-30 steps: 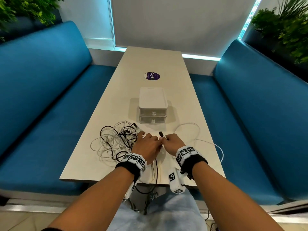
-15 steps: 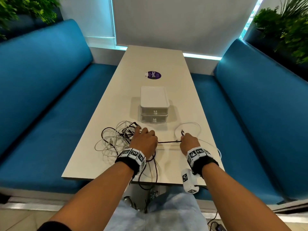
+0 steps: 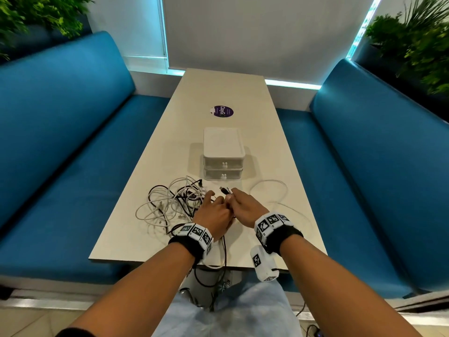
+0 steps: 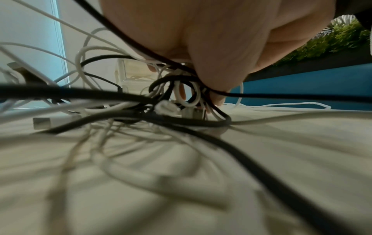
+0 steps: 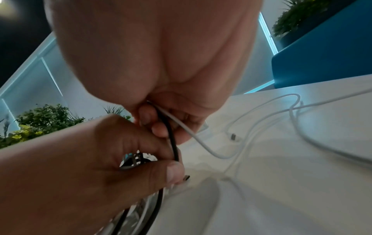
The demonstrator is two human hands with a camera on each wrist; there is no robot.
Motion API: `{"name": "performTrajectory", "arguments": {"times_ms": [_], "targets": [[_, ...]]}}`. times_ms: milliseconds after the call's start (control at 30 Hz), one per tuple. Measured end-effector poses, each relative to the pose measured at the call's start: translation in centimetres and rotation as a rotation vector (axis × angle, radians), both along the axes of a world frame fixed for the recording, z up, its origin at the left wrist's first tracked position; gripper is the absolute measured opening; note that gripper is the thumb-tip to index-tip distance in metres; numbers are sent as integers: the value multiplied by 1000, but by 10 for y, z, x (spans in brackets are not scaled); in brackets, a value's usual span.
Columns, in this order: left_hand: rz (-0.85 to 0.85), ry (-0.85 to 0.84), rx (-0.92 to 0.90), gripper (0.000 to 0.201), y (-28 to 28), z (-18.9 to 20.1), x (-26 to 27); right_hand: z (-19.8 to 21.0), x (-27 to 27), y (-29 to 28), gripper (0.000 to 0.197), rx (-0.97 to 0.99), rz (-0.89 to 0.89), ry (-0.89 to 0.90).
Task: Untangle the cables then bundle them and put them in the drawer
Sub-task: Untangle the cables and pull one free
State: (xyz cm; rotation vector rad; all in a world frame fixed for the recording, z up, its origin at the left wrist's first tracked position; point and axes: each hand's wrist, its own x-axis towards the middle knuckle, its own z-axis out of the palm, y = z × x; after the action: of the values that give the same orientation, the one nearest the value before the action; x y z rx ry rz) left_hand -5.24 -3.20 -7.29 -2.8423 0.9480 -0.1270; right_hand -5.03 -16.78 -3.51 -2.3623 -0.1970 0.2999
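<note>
A tangle of black and white cables (image 3: 170,205) lies on the beige table (image 3: 243,98), in front of a small white two-drawer unit (image 3: 223,152) with both drawers closed. My left hand (image 3: 220,200) rests at the tangle's right edge, and in the right wrist view its thumb and fingers (image 5: 173,165) pinch a black cable (image 5: 172,138). My right hand (image 3: 230,194) touches the left one and pinches the same black cable, whose plug end (image 3: 223,189) sticks out past the fingers. A thin white cable (image 5: 201,143) also runs out of the right hand's fingers (image 5: 159,125).
A loose white cable loop (image 3: 268,184) lies on the table right of my hands. Some cables hang over the near table edge (image 3: 218,263). A purple sticker (image 3: 221,111) is behind the drawer unit. Blue benches (image 3: 73,166) flank the table on both sides.
Half a second ago my hands were apart with the black cable stretched between them. The right hand has since moved left and now meets the left hand again.
</note>
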Motion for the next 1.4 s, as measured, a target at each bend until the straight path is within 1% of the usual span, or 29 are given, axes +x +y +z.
{"name": "performTrajectory", "arguments": {"times_ms": [167, 233, 333, 433, 567, 733, 867, 933, 1033, 1067, 1133, 1200, 1267, 1333, 1400], "targets": [[1, -4, -43, 35, 6, -3, 3, -1, 0, 0, 27, 74, -67, -82], [-39, -5, -36, 37, 5, -1, 2, -2, -2, 1, 32, 34, -50, -123], [-67, 19, -8, 39, 5, 1, 0, -5, -5, 4, 34, -75, 41, -148], [-87, 1, -37, 34, 10, 0, 1, -9, -6, -3, 33, -86, 44, -163], [-99, -60, -59, 31, 20, 0, 6, -11, -3, -23, 35, -47, -69, -150], [-81, -93, -68, 31, 30, 4, 13, -6, 2, -52, 34, 96, -237, -72], [-89, -82, -76, 30, 32, 10, 15, -10, 2, -71, 35, 65, -326, -11], [-87, -77, -42, 29, 28, 14, 13, -15, 2, -71, 34, 26, -356, 2], [-96, -66, 84, 17, 13, 16, 8, -14, 0, -57, 36, -110, -296, -62], [-100, -65, 128, 14, 9, 16, 6, -11, 0, -52, 38, -130, -265, -83], [-106, -60, 170, 13, 2, 13, 4, -5, 0, -41, 39, -110, -215, -86], [-98, -60, 147, 16, -2, 11, 2, 1, 0, -32, 40, -65, -187, -69], [-82, -72, 107, 24, -6, 12, 0, 3, 0, -23, 42, -10, -175, -43], [-71, -83, 81, 35, -6, 14, 0, 2, 0, -15, 39, -32, -150, -47], [-65, -91, 66, 39, -3, 17, 1, 0, -1, -11, 36, -83, -146, -43]]}}
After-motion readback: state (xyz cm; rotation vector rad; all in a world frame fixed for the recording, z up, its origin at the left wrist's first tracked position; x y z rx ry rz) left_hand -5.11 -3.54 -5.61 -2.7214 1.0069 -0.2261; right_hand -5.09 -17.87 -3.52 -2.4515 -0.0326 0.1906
